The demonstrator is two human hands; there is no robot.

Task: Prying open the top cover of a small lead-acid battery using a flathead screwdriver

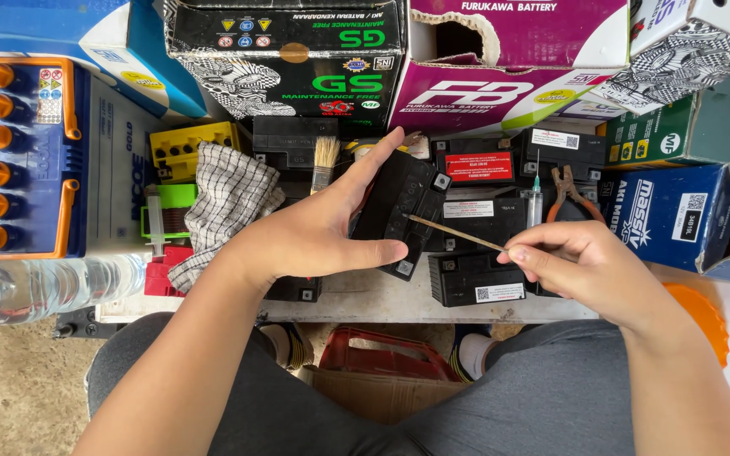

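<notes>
My left hand [314, 232] grips a small black battery [403, 207], tilted, thumb under its lower edge and fingers behind its top. My right hand [580, 262] pinches a thin wooden stick [456, 232] between thumb and fingers. The stick's far tip touches the face of the held battery. Both hands hover over a low white bench [365, 300] packed with other small black batteries [475, 274].
A checked cloth [226, 203], a paintbrush [324, 160], a syringe [536, 198] and pliers [568, 190] lie among the batteries. A big white battery with orange caps [10, 160] and a clear water bottle [44, 287] are on the left. Cardboard battery boxes [297, 59] line the back and right.
</notes>
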